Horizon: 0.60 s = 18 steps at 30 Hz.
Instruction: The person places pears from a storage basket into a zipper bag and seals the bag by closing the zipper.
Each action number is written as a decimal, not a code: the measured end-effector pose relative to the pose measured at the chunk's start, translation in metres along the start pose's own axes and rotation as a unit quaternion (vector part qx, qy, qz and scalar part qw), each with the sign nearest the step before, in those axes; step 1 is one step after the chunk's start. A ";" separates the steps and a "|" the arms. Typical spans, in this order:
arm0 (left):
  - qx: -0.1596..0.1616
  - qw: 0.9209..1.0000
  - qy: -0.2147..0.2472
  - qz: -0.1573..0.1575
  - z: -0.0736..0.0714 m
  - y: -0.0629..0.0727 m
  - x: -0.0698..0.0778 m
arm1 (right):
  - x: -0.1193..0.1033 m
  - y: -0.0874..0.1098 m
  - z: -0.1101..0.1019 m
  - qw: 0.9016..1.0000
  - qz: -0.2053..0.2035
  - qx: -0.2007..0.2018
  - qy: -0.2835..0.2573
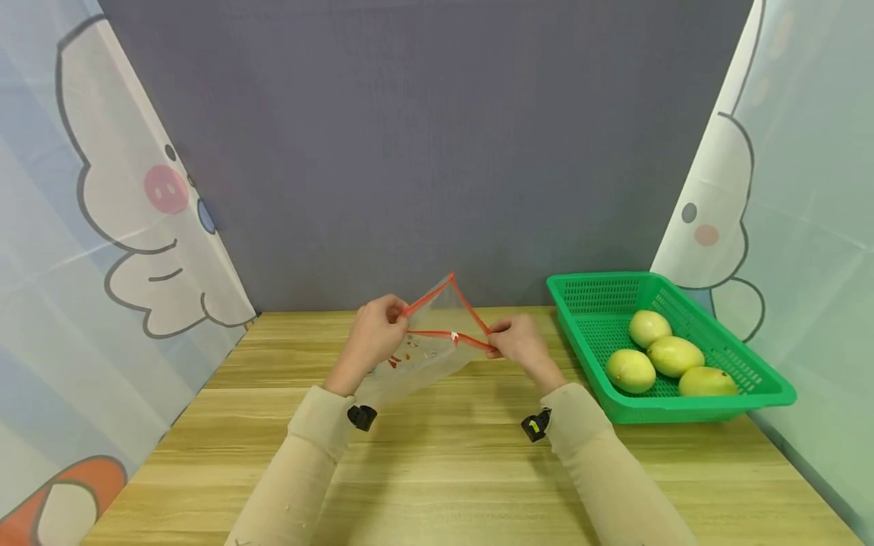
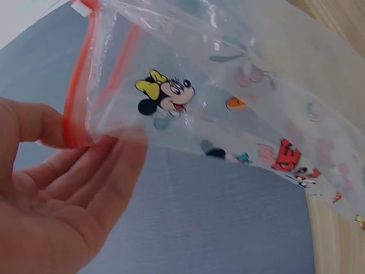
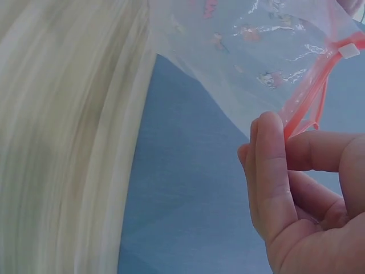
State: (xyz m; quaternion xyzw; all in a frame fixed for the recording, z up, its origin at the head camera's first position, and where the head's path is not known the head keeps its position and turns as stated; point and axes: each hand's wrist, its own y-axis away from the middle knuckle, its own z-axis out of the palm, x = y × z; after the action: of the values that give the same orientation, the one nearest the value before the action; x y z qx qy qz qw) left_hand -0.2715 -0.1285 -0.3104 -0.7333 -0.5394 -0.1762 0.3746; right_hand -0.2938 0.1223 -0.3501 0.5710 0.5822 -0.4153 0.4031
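A clear plastic zipper bag [image 1: 426,360] with a red zip edge and printed cartoon figures is stretched between both hands above the table, its mouth spread apart. My left hand [image 1: 377,332] pinches one end of the red edge; in the left wrist view the thumb and fingers [image 2: 122,171] meet at that corner of the bag [image 2: 188,97]. At the opposite end, my right hand [image 1: 522,341] pinches the red edge. The right wrist view shows its fingers [image 3: 271,165] on the bag's corner, with a white slider [image 3: 349,51] farther along the zip. No contents are visible in the bag.
A green plastic basket [image 1: 580,334] stands at the right of the wooden table [image 1: 437,485], with several yellow-green mangoes [image 1: 674,356] in it. A dark grey panel [image 1: 437,152] rises behind the table. Cartoon-printed curtains [image 1: 55,303] hang at both sides.
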 end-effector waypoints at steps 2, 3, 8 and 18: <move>-0.011 1.000 0.026 -0.004 0.000 0.000 -0.001 | -0.002 0.001 -0.003 1.000 -0.001 0.003 0.008; -0.015 0.999 0.038 -0.007 0.001 0.000 -0.002 | -0.002 0.001 -0.005 1.000 -0.002 0.005 0.012; -0.020 0.996 0.083 -0.013 0.003 0.001 -0.006 | -0.006 0.002 -0.013 0.999 -0.005 0.006 0.044; 0.012 0.986 0.161 -0.033 0.013 0.003 -0.011 | -0.014 0.006 -0.028 0.997 -0.022 0.003 0.078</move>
State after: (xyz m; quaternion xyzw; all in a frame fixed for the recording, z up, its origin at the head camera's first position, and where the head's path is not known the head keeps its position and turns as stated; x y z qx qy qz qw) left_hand -0.2745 -0.1271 -0.3274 -0.6728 -0.4983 -0.2976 0.4589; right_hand -0.2873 0.1446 -0.3281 0.5902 0.6227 -0.3800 0.3457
